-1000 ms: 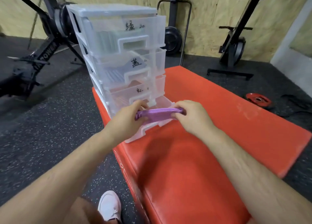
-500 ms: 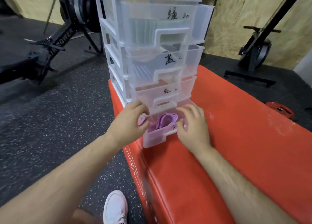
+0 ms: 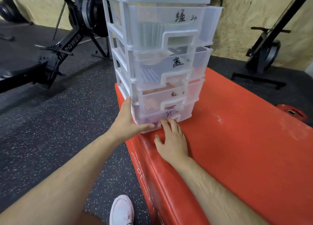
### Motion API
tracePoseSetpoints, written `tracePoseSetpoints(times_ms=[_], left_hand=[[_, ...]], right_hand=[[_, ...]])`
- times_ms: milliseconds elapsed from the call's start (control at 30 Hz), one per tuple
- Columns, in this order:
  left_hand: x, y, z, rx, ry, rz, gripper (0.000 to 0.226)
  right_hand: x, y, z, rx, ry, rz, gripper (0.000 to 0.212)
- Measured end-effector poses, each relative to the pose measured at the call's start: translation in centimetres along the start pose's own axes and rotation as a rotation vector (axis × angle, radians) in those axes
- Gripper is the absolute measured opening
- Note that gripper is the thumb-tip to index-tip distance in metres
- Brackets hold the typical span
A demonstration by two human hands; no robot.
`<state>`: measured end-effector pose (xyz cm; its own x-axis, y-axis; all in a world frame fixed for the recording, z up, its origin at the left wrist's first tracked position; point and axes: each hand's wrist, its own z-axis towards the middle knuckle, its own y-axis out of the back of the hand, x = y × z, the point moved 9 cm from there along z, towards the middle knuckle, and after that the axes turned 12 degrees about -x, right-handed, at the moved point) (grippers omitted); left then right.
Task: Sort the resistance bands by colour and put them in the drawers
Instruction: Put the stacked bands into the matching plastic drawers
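On the red mat (image 3: 237, 157), the upright drawer tower (image 3: 160, 55) faces both flat, empty hands' grips (image 3: 172, 140).

A drawer unit (image 3: 157, 58) stands on the mat (image 3: 237, 148) at its far left corner, four drawers stacked one above another. The left hand (image 3: 126, 119) lies against the unit's left side, the right hand (image 3: 172, 140) before the bottom drawer (image 3: 169, 116), fingers touching its front. A shoe (image 3: 121, 209) rests on the floor (image 3: 50, 131) beside the mat's left edge.
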<state>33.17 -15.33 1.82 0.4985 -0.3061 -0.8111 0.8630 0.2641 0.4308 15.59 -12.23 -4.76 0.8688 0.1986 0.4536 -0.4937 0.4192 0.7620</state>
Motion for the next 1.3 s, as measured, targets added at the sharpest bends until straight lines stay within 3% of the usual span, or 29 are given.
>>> tracePoseSetpoints(times_ms=[167, 300, 400, 467, 500, 600, 867, 933, 1000, 1067, 1167, 1233, 1300], left_hand=[[1.2, -0.1, 0.3, 0.001, 0.044, -0.023, 0.088], [1.2, 0.1, 0.7, -0.035, 0.068, -0.022, 0.097], [1.1, 0.9, 1.6, -0.096, 0.105, -0.043, 0.129], [0.0, 1.0, 2.1, -0.087, 0.105, -0.099, 0.127], [-0.8, 0.9, 2.3, -0.078, 0.073, -0.136, 0.115], [-2.4, 1.0, 2.7, -0.113, 0.014, -0.211, 0.08], [0.8, 2.4, 4.4, -0.328, 0.11, -0.094, 0.055], [0.7, 2.4, 4.4, -0.334, 0.143, -0.096, 0.055], [-0.2, 2.4, 4.3, -0.306, 0.153, -0.161, 0.067], [-1.6, 2.6, 4.3, -0.274, 0.116, -0.25, 0.091], [-4.1, 2.5, 4.6, -0.186, 0.073, -0.387, 0.104], [-5.7, 2.7, 5.2, -0.158, 0.08, -0.479, 0.099], [-7.1, 3.6, 6.0, -0.216, 0.052, -0.466, 0.075]], right_hand=[[1.1, -2.5, 2.7, 0.062, -0.003, -0.053, 0.061], [1.6, -2.7, 3.7, 0.068, -0.007, -0.041, 0.057], [2.3, 1.9, 3.1, -0.32, 0.044, 0.122, 0.035], [2.9, 5.0, 1.9, -0.571, 0.108, 0.174, 0.028], [3.2, 5.7, 1.9, -0.612, 0.126, 0.169, 0.027], [4.4, 5.6, 3.5, -0.525, 0.122, 0.086, 0.039], [6.7, 2.5, 6.6, -0.204, 0.188, 0.061, 0.069], [7.1, 3.1, 6.5, -0.252, 0.207, 0.153, 0.06], [7.4, 5.4, 5.7, -0.441, 0.25, 0.225, 0.05], [8.1, 7.7, 5.0, -0.606, 0.297, 0.229, 0.055], [9.7, 9.4, 6.2, -0.651, 0.31, 0.155, 0.068], [10.6, 9.9, 7.0, -0.633, 0.303, 0.105, 0.075], [11.1, 10.0, 7.5, -0.592, 0.306, 0.057, 0.079]])
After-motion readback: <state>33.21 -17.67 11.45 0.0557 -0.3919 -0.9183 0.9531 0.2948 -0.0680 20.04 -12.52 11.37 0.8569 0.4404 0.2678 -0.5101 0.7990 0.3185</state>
